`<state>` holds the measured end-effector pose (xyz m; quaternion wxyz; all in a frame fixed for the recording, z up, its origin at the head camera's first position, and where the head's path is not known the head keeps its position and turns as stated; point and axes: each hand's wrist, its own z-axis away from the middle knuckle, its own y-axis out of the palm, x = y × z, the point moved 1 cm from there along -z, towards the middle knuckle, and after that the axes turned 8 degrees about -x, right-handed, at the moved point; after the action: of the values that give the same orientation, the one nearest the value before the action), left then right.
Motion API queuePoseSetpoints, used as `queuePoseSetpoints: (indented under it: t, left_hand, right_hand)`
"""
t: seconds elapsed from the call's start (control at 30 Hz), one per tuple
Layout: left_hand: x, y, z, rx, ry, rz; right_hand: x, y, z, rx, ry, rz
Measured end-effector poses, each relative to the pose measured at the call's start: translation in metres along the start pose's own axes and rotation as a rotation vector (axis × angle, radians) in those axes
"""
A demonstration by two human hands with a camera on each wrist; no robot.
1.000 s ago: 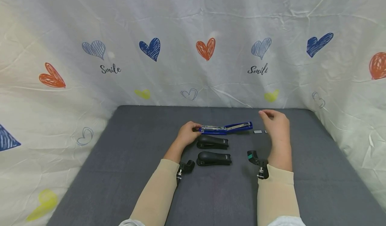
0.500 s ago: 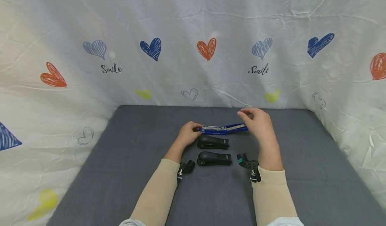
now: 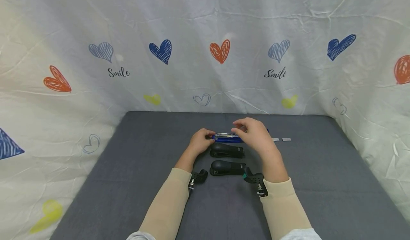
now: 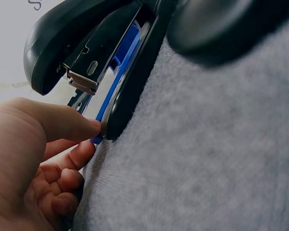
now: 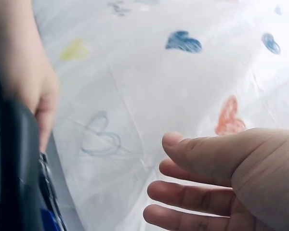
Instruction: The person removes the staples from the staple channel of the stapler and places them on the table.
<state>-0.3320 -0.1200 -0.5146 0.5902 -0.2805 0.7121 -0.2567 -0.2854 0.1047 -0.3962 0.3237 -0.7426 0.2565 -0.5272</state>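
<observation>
An opened-out blue stapler (image 3: 227, 139) lies at the far side of the table, its metal staple channel facing up. At its left end my left hand (image 3: 199, 142) pinches the blue base; in the left wrist view the thumb (image 4: 77, 126) and fingertips meet at the blue end (image 4: 105, 108), partly behind a black stapler (image 4: 89, 48). My right hand (image 3: 256, 136) hovers over the stapler's right half and hides most of it. Its thumb and fingers are apart with nothing between them, as the right wrist view shows of that hand (image 5: 207, 178).
Two black staplers lie nearer the person, one (image 3: 226, 150) just in front of the blue one and another (image 3: 226, 168) below it. Small staple strips (image 3: 286, 139) rest to the right of my right hand. A white heart-printed cloth (image 3: 205, 80) hangs behind the grey table (image 3: 153, 144).
My right hand has moved left from above the staple strips to over the blue stapler's right half, uncovering the strips. My left hand has stayed at the stapler's left end.
</observation>
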Motion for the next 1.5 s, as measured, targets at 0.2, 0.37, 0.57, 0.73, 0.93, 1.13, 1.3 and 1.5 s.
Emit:
queuePoseSetpoints:
  t: [0.2,0.37,0.57,0.73,0.93,1.13,1.3,1.5]
  left_hand:
    - [-0.002,0.003,-0.003,0.004,0.0,0.004]
    - [-0.004,0.005,-0.005,0.019,0.01,0.011]
    - [-0.007,0.007,-0.006,0.032,0.017,0.009]
    - [-0.008,0.009,-0.007,0.023,0.016,0.02]
    - [-0.004,0.009,-0.003,0.004,0.036,0.023]
    - [0.003,0.006,0.004,-0.028,0.059,0.072]
    - [0.01,-0.001,0.019,-0.051,0.038,0.156]
    - [0.016,-0.014,0.035,0.014,0.055,0.157]
  right_hand:
    - [0.009,0.018,-0.001,0.077,-0.068,0.006]
    - [0.013,0.036,-0.002,0.144,-0.117,0.03]
    - [0.014,0.058,-0.002,0.228,-0.11,0.15]
    - [0.012,0.066,-0.002,0.227,-0.081,0.203]
    - [0.012,0.068,-0.003,0.219,-0.066,0.201]
    - [0.015,0.069,-0.002,0.23,-0.05,0.191]
    - [0.016,0.07,-0.002,0.23,-0.076,0.198]
    - [0.019,0.07,-0.002,0.236,-0.086,0.2]
